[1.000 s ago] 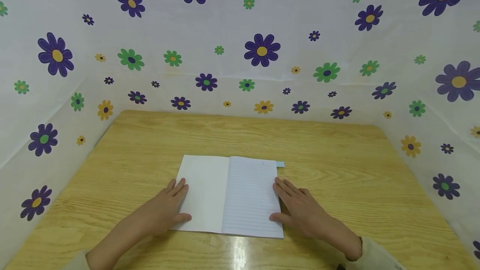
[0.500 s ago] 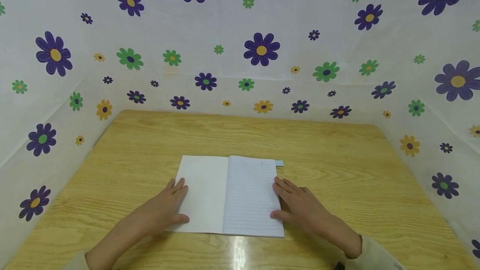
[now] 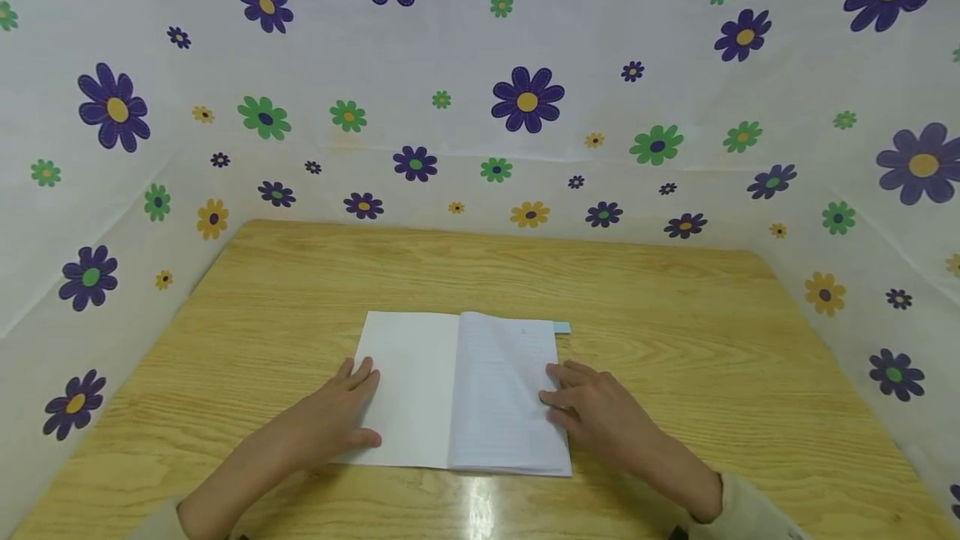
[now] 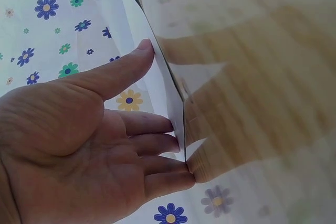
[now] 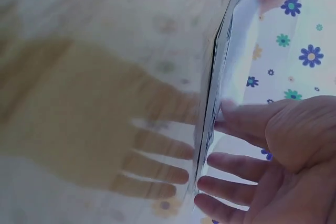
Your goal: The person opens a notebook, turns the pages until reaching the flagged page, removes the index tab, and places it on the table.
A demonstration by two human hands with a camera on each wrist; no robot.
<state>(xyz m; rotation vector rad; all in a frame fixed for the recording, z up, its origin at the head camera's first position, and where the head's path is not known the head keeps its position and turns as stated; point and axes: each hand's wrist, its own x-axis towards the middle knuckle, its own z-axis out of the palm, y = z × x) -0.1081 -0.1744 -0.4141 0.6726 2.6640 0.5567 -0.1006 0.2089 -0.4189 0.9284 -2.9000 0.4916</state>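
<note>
Right grip (image 3: 603, 413) is narrow, thumb and index finger pinching the outer edge of the lined page (image 3: 498, 407), which bows up in a slanting crease. Left grip (image 3: 336, 419) is relaxed and wide, its thumb and fingertips touching the outer edge of the blank page (image 3: 411, 394). Both pages belong to a notebook (image 3: 452, 394) lying open on the wooden desk (image 3: 480, 273), between the hands. Light blue tab (image 3: 562, 327) juts out near its far right corner; flowered cloth (image 3: 450, 48) hangs behind the desk.
</note>
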